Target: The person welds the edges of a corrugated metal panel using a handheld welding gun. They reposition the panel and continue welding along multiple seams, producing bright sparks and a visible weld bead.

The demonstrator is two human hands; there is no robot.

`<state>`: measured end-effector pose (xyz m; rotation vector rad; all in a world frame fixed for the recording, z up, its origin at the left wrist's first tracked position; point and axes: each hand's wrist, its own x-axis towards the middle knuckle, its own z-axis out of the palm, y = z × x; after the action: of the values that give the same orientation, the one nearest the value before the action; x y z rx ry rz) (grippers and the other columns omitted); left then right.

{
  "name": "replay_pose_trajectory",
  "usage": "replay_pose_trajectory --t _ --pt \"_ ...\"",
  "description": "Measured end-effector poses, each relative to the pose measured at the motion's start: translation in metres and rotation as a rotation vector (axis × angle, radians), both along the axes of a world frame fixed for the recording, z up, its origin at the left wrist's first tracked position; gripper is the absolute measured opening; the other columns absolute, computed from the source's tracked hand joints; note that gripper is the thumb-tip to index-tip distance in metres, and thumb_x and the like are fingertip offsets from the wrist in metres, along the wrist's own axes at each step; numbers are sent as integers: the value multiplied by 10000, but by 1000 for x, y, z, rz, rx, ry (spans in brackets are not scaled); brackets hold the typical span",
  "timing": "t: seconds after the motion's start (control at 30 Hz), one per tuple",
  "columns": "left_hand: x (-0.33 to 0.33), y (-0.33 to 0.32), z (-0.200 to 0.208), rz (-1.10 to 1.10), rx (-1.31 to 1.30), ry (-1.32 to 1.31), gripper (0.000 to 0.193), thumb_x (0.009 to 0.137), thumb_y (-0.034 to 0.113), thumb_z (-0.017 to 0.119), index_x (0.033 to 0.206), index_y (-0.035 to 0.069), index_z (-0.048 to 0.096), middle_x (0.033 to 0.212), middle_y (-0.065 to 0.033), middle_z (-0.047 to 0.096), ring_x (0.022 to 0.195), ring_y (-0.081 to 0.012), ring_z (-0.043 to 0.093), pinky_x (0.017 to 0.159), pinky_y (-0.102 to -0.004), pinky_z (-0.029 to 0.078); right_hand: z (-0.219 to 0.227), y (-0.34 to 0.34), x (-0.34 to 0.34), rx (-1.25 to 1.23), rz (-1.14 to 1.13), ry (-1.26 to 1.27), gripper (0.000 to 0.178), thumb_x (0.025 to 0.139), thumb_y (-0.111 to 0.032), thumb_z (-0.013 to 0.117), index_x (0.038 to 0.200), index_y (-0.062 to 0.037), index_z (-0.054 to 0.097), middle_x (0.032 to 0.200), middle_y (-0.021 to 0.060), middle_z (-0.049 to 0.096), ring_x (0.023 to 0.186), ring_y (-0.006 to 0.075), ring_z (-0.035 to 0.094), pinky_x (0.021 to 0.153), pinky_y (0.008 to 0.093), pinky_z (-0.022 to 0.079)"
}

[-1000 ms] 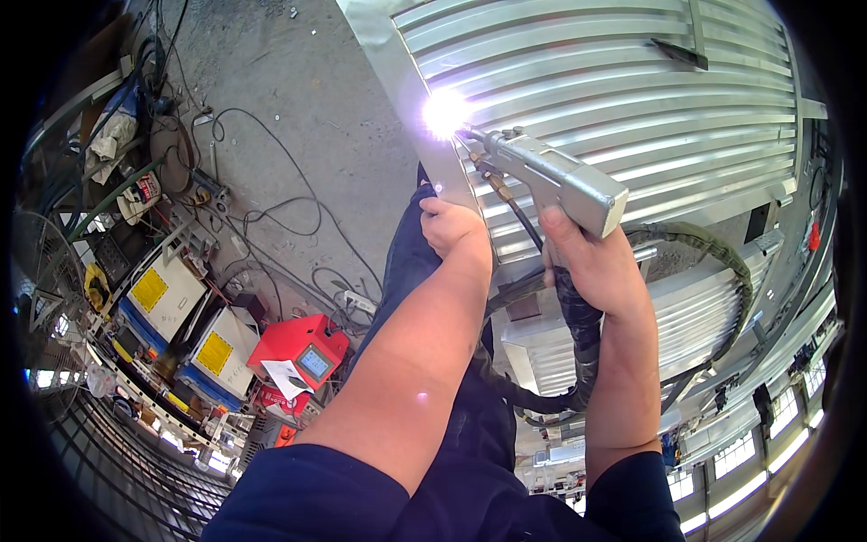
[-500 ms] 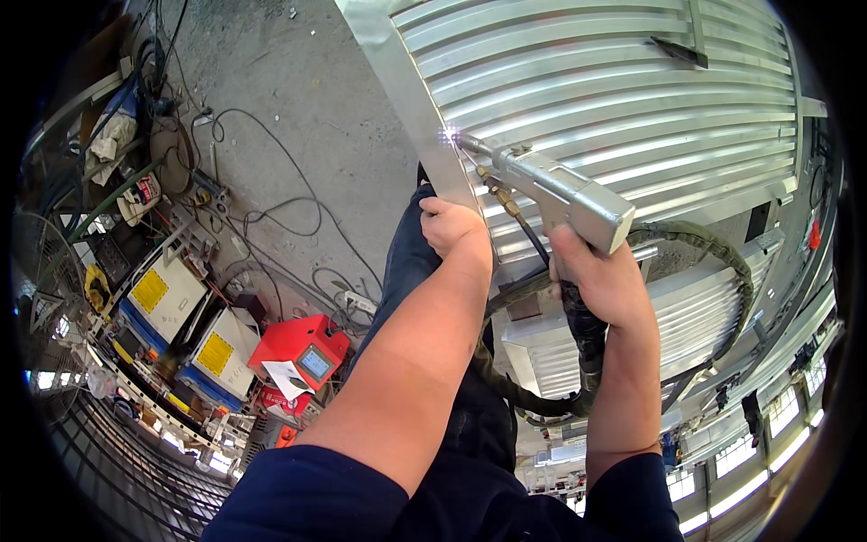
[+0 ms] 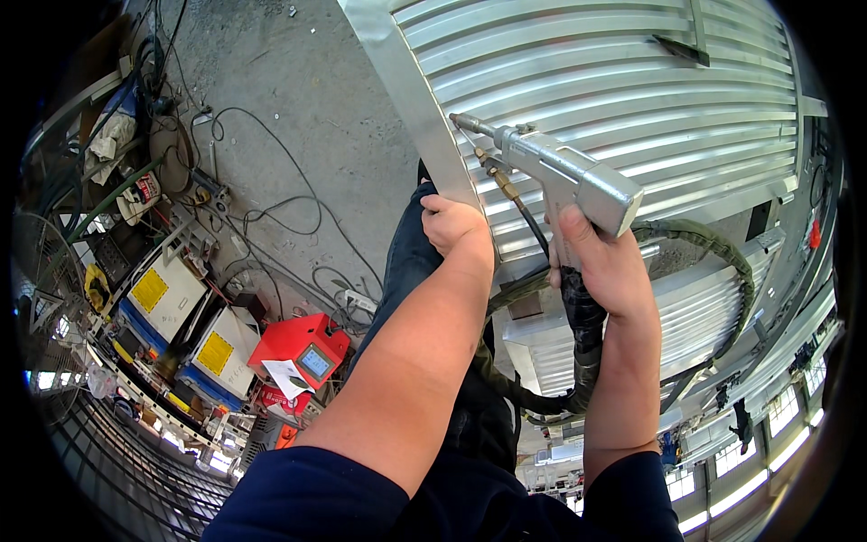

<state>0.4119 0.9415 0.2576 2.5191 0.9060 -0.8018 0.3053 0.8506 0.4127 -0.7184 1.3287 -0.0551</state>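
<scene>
Gripped a silver handheld gun (image 3: 564,167) by its handle (image 3: 558,200) in the right hand (image 3: 603,266), right of centre in the frame, with fingers and thumb closed round it. Pointed its long axis from that grip toward the upper left of the frame, slantwise across the ribbed metal panel (image 3: 560,54). Held the nozzle (image 3: 470,124) at upper centre, just beside the line between the ribs and the flat metal strip (image 3: 406,86). Could not tell contact from a narrow gap there. Saw no flare of light at the nozzle.

Placed the left hand (image 3: 452,224) almost straight below the nozzle in the frame, well apart from it, at the lower end of the strip. Curled the left fingers inward, fist-like, but could not tell a firm hold on the edge from mere resting. Had the right hand on the gun, the left nearest to the strip. Had a dark wrapped hose (image 3: 585,330) down from the handle, toward lower centre.
</scene>
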Motion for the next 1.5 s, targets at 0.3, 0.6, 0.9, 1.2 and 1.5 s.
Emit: replay_pose_trajectory --t 0.3,0.6,0.9,1.2,1.5 --pt "1 3 -2 -14 14 9 641 1009 495 267 1178 35 681 1162 -216 691 1095 -430 624 978 -486 467 -1 -1 5 -38 -23 9 468 976 -429 644 1081 23 583 673 47 575 535 124 560 484 287 466" --pt "-4 -1 -4 -21 50 -102 641 1000 474 300 1020 -11 718 1070 -245 704 1005 -457 637 916 -487 484 -2 -1 5 21 46 56 464 973 -428 649 1091 17 597 676 41 583 542 116 569 480 284 463" --pt "1 -4 7 28 -37 2 625 1012 463 285 1077 -2 698 1087 -232 704 1036 -446 639 919 -509 482 -5 1 5 -43 54 9 451 982 -399 643 1117 29 599 690 36 579 539 111 565 475 287 467" --pt "-2 -3 4 -24 6 -38 638 1013 457 285 1068 -24 699 1086 -253 698 1024 -459 639 927 -498 480 -3 1 4 -41 85 0 460 980 -415 641 1082 32 595 712 29 575 545 106 561 475 285 473" --pt "-2 -5 4 -17 25 -96 633 1006 446 307 1017 -36 718 1061 -260 702 1000 -462 647 925 -493 483 -1 4 -2 -31 104 21 468 977 -424 643 1057 36 608 684 23 569 550 101 557 476 279 476"
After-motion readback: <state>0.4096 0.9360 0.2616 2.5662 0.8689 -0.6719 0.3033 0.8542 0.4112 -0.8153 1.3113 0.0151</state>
